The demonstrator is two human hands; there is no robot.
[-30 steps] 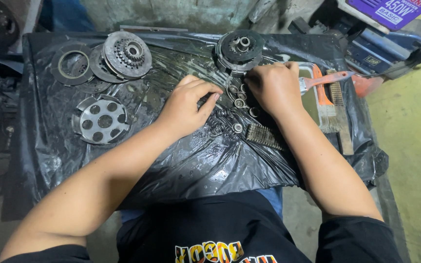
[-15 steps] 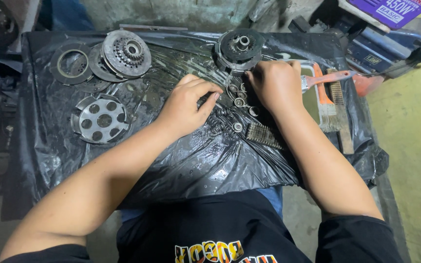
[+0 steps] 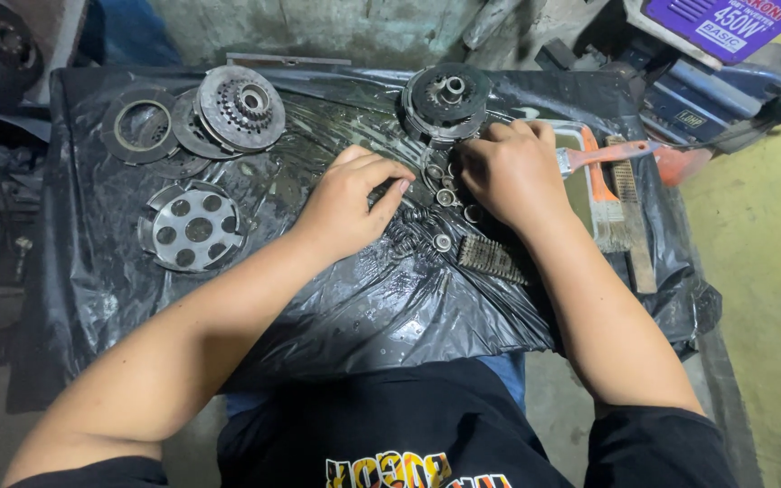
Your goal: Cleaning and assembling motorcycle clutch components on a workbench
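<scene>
A cluster of small metal rings (image 3: pixel 446 197) lies on the black plastic sheet (image 3: pixel 390 307) that covers the worktop, in the gap between the two hands and partly under their fingertips. The left hand (image 3: pixel 347 204) rests palm down on the sheet, its fingers (image 3: pixel 389 192) curled and close together, the tips pointing toward the rings; whether they pinch one cannot be told. The right hand (image 3: pixel 510 173) lies just across the cluster, fingers bent down and bunched over the parts, what they grip hidden beneath them. Just beyond the right fingers stands a round clutch hub (image 3: pixel 446 99), close to touching them. Nearer the body from the rings lies a wire brush (image 3: pixel 492 258), beside the right wrist. Past the right hand sit an orange-handled paintbrush (image 3: pixel 604 155) and a tray (image 3: pixel 582 194). Well off beyond the left fingers lie a toothed drum (image 3: pixel 240 107), a flat ring plate (image 3: pixel 140 126) and a holed disc (image 3: pixel 192 228), all apart from the hands.
</scene>
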